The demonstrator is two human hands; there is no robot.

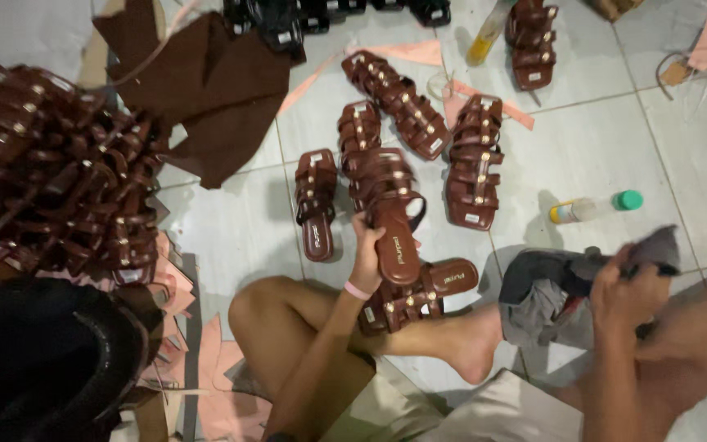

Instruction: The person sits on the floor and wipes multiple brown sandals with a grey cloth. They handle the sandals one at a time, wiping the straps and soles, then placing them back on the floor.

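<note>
While the person sits on the tiled floor (583, 155) with one bare leg folded in front, the left hand (365, 260) is closed around the heel end of a brown strappy sandal (388, 214), fingers wrapped over its edge and the insole facing up. That sandal is lifted above another brown sandal (419, 296) lying against the person's foot (470, 344). A pink band (357, 290) circles the left wrist. The right hand (625, 288) is clenched on a dark grey cloth (558, 282), which is bunched on the floor just beside the foot. Near the cloth lies a small bottle with a green cap (596, 208). More brown sandals lie spread on the tiles beyond the held one, among them a pair (475, 164) to its right and a single one (316, 205) to its left. A large heap of sandals (51, 172) fills the left side, next to a brown sheet of material (206, 90).
</note>
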